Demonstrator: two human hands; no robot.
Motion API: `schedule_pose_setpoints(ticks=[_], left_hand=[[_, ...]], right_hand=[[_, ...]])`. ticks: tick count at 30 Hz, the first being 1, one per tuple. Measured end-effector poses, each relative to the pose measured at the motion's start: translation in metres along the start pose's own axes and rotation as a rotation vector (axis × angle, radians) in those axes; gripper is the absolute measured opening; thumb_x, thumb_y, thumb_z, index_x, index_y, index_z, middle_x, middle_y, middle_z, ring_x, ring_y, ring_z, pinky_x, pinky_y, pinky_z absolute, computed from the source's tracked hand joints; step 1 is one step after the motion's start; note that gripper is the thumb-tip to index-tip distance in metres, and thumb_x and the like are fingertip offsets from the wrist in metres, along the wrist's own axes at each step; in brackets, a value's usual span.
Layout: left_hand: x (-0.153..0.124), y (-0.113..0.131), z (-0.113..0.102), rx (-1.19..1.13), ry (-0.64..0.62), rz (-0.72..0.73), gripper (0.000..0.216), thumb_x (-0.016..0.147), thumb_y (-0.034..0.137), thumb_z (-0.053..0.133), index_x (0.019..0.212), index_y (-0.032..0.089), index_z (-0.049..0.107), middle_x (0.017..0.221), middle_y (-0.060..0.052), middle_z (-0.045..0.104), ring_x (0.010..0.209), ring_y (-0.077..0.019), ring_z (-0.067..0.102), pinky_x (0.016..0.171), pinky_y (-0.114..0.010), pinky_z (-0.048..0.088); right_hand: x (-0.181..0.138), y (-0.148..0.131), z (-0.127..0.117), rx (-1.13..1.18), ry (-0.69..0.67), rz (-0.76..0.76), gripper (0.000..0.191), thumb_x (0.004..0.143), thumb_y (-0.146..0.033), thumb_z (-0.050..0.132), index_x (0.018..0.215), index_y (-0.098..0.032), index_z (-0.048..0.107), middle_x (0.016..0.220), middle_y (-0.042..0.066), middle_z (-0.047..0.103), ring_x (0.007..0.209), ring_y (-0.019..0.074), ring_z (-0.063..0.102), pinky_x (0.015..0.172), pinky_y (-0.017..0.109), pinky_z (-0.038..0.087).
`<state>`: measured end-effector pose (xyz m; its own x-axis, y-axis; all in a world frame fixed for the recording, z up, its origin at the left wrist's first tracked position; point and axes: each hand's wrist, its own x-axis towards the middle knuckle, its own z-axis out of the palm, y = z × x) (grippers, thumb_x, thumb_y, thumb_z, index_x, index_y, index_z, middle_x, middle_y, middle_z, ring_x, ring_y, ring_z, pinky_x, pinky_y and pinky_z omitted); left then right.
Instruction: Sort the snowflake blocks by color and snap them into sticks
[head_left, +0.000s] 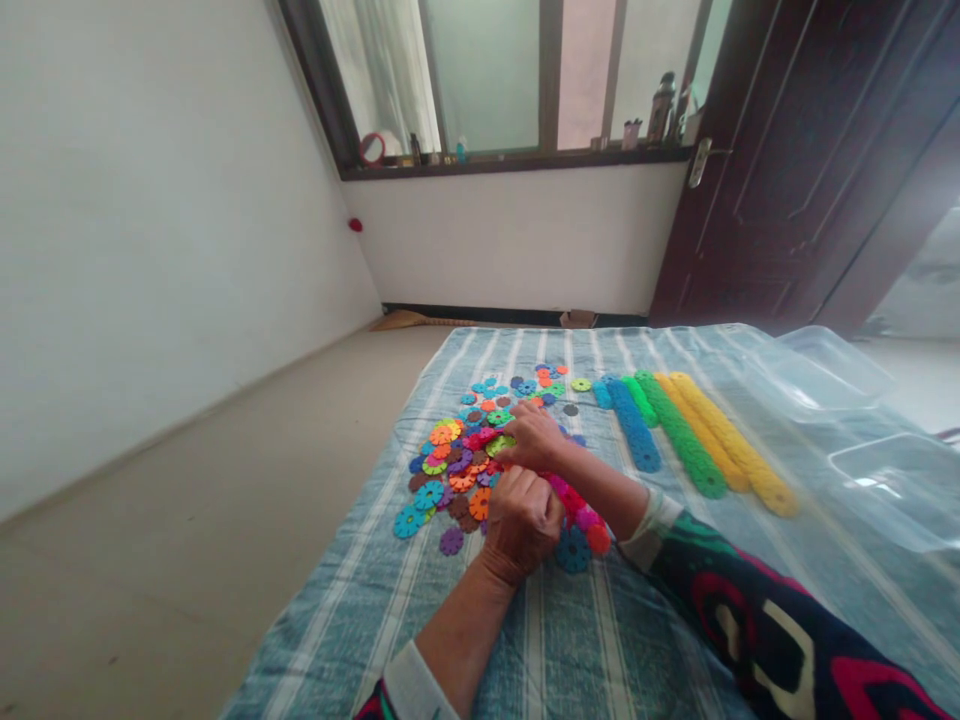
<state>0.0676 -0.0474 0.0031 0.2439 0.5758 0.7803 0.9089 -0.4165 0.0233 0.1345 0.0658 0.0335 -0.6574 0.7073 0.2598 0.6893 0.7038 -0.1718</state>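
Observation:
My left hand (523,520) is closed in a fist over the near end of a pink and red row of joined plastic discs (577,508). Just beyond it, my right hand (534,436) pinches at the far end of that same row, fingers pressed together at the edge of a loose pile of coloured snowflake discs (461,460). What the right fingers hold is hidden. Finished rows lie to the right: a blue row (634,428), a green row (681,437) and two yellow rows (731,442). All of it rests on a blue striped cloth (540,640).
Clear plastic box lids or tubs (825,370) lie on the cloth at the right. A dark wooden door (795,170) stands open behind them. Beyond the table are a windowsill with bottles (660,110), bare floor on the left, and a broom (409,320) along the far wall.

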Motion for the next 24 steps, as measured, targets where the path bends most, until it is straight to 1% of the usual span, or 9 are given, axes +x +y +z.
schedule_pose_setpoints(ticks=[5, 10, 15, 20, 24], left_hand=[[0.000, 0.000, 0.001, -0.037, -0.020, 0.015, 0.021, 0.074, 0.009, 0.052, 0.057, 0.020, 0.045, 0.059, -0.003, 0.048, 0.062, -0.0174, 0.044, 0.058, -0.032, 0.033], [0.001, -0.001, 0.001, -0.039, -0.012, 0.025, 0.022, 0.076, 0.009, 0.051, 0.058, 0.020, 0.045, 0.059, -0.004, 0.048, 0.062, -0.0178, 0.044, 0.058, -0.032, 0.033], [0.002, 0.000, 0.000, -0.046, -0.026, 0.027, 0.023, 0.077, 0.008, 0.052, 0.058, 0.020, 0.045, 0.059, -0.004, 0.048, 0.063, -0.0177, 0.044, 0.058, -0.032, 0.033], [0.002, -0.001, 0.002, -0.030, -0.037, 0.030, 0.023, 0.078, 0.009, 0.051, 0.058, 0.020, 0.046, 0.059, -0.004, 0.048, 0.063, -0.0180, 0.044, 0.059, -0.033, 0.033], [0.001, -0.002, 0.003, -0.033, -0.057, 0.019, 0.024, 0.080, 0.010, 0.049, 0.059, 0.020, 0.046, 0.060, -0.003, 0.048, 0.062, -0.0178, 0.044, 0.059, -0.033, 0.034]], right_hand=[[0.005, -0.002, -0.002, 0.004, -0.056, -0.008, 0.035, 0.073, -0.049, 0.070, 0.090, -0.019, 0.075, 0.106, 0.011, 0.062, 0.115, 0.0272, 0.045, 0.092, 0.038, 0.040], [0.010, -0.003, 0.002, 0.030, -0.029, -0.035, 0.035, 0.072, -0.046, 0.072, 0.094, -0.019, 0.074, 0.116, 0.012, 0.060, 0.124, 0.0282, 0.040, 0.096, 0.038, 0.039], [0.015, -0.003, 0.007, 0.053, -0.025, -0.038, 0.034, 0.069, -0.047, 0.073, 0.089, -0.019, 0.075, 0.111, 0.011, 0.061, 0.125, 0.0268, 0.041, 0.099, 0.036, 0.038], [0.017, -0.004, 0.008, 0.049, -0.022, -0.040, 0.039, 0.073, -0.048, 0.070, 0.093, -0.015, 0.073, 0.116, 0.014, 0.059, 0.125, 0.0279, 0.040, 0.098, 0.038, 0.038], [0.019, -0.003, 0.012, 0.089, -0.009, -0.045, 0.035, 0.070, -0.044, 0.073, 0.088, -0.014, 0.074, 0.114, 0.013, 0.060, 0.124, 0.0289, 0.040, 0.097, 0.038, 0.038]])
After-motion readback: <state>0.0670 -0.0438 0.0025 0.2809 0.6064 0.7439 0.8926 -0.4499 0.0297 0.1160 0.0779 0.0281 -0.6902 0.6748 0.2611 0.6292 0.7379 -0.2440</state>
